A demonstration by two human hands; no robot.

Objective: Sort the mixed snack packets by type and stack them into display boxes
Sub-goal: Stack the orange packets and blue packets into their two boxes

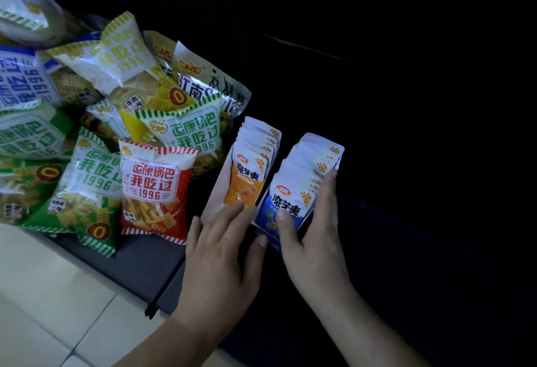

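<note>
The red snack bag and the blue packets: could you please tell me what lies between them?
In the head view, the row of orange packets in its white display box lies between them.

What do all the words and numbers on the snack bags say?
"我吃过 1996": red packet
"我吃过 1996": green packet
"魔芋爽" and "20%": orange packet
"魔芋爽" and "20%": blue packet
"江南 Style": white bag
"0": round badge
Smaller print is too blurred to read.
</note>
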